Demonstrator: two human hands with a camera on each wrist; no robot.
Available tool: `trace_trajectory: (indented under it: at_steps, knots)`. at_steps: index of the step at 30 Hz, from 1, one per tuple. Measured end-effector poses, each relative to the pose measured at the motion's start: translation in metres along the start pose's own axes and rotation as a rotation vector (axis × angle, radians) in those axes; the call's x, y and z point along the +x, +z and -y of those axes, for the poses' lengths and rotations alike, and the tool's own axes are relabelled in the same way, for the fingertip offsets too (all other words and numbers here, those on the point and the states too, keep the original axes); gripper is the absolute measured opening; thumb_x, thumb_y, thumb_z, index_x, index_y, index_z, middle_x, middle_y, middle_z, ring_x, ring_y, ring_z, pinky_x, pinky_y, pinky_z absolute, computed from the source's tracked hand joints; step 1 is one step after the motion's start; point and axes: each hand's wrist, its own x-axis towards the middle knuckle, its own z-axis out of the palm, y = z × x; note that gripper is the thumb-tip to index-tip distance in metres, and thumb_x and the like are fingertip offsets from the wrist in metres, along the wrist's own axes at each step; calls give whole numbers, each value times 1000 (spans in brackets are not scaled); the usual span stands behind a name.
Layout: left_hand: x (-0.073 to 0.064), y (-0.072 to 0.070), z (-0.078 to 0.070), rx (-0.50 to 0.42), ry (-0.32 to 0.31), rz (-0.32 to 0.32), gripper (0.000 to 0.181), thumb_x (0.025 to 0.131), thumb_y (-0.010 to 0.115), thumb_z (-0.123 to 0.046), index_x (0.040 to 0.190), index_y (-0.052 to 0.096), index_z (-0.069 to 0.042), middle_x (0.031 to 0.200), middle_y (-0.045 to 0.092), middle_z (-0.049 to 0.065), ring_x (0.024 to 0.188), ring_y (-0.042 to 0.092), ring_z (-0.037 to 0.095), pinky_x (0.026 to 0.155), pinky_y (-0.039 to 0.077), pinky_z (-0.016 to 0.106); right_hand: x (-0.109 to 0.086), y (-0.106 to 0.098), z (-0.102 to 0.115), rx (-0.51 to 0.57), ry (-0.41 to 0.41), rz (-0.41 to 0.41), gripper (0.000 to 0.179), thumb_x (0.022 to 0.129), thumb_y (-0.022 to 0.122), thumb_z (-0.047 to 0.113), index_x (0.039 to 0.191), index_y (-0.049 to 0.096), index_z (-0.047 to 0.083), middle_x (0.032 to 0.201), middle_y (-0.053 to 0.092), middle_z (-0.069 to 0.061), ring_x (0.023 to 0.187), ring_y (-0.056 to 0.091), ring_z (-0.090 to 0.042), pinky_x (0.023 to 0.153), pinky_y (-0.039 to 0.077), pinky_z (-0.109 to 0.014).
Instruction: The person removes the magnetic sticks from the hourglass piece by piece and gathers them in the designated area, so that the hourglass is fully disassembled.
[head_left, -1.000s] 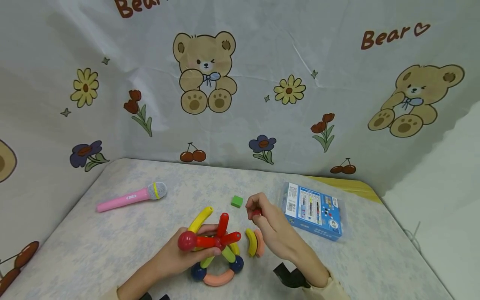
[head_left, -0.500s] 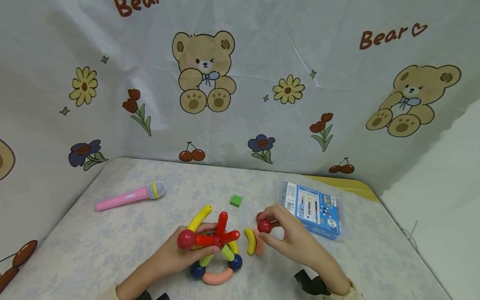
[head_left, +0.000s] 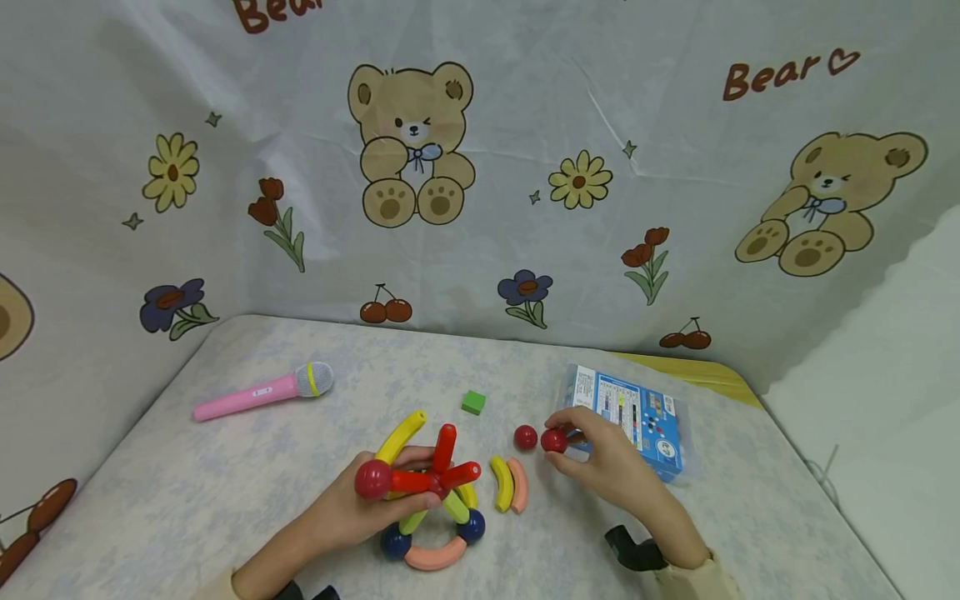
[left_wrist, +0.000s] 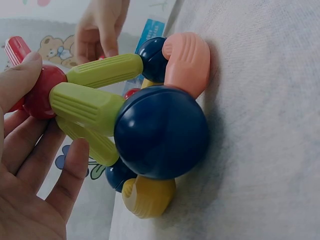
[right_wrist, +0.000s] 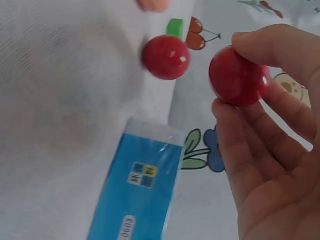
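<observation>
My left hand point(head_left: 369, 502) grips the upper part of a magnetic-stick figure by its red centre ball point(left_wrist: 46, 92). Red rods point(head_left: 445, 447) stick out of that ball, one ending in another red ball point(head_left: 373, 479) that carries a curved yellow stick point(head_left: 401, 436). Green rods point(left_wrist: 105, 71) run down to dark blue balls point(left_wrist: 162, 132), joined by curved pink point(head_left: 436, 555) and yellow sticks at the base on the table. My right hand point(head_left: 609, 460) pinches a red ball point(right_wrist: 238, 76) between thumb and fingers. Just left of it, a second red ball point(right_wrist: 166, 57) lies on the table.
A curved yellow stick point(head_left: 502, 483) and a curved pink stick point(head_left: 517, 485) lie between my hands. Farther back is a small green block point(head_left: 473, 402). The blue box point(head_left: 630, 421) sits behind my right hand, and a pink toy microphone point(head_left: 264, 394) lies at left.
My right hand has moved rightward. Of the two red balls at its fingers, one now lies on the table and the other is still pinched. The left hand keeps its hold.
</observation>
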Motion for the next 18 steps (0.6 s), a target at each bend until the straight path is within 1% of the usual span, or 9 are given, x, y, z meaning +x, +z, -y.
trace_trajectory:
  at_steps: [3, 5, 11, 14, 18]
  knots:
    - [0, 0, 1, 6, 6, 0, 51, 93, 79, -27, 137, 63, -7, 124, 75, 7, 105, 73, 12, 87, 60, 27, 0, 3, -6, -5, 27, 44, 40, 84, 86, 10, 119, 67, 8, 112, 69, -2, 97, 69, -16, 86, 61, -38]
    - [0, 0, 1, -5, 16, 7, 50, 93, 79, -26, 137, 63, -7, 125, 74, 9, 105, 73, 12, 88, 59, 26, 1, 6, -11, -31, 29, 51, 39, 84, 86, 11, 119, 68, 7, 112, 69, -2, 97, 68, -15, 86, 61, -37]
    - [0, 0, 3, -35, 94, 30, 49, 94, 78, -19, 138, 62, -5, 132, 69, 15, 107, 74, 15, 91, 57, 23, 2, 13, -24, -183, -6, -17, 39, 81, 89, 13, 116, 72, 12, 115, 71, 2, 107, 62, -15, 91, 58, -39]
    - [1, 0, 4, -27, 97, 29, 49, 94, 77, -20, 138, 62, -6, 131, 70, 13, 107, 74, 14, 90, 57, 23, 3, 16, -30, -214, -19, -29, 40, 80, 90, 14, 116, 73, 15, 116, 71, 4, 112, 60, -16, 93, 57, -40]
    - [1, -1, 4, -10, 85, 20, 49, 94, 78, -22, 138, 63, -7, 128, 72, 10, 106, 74, 13, 90, 58, 22, 4, 19, -35, -228, -24, -16, 41, 81, 90, 15, 118, 73, 15, 118, 72, 5, 113, 59, -16, 93, 57, -41]
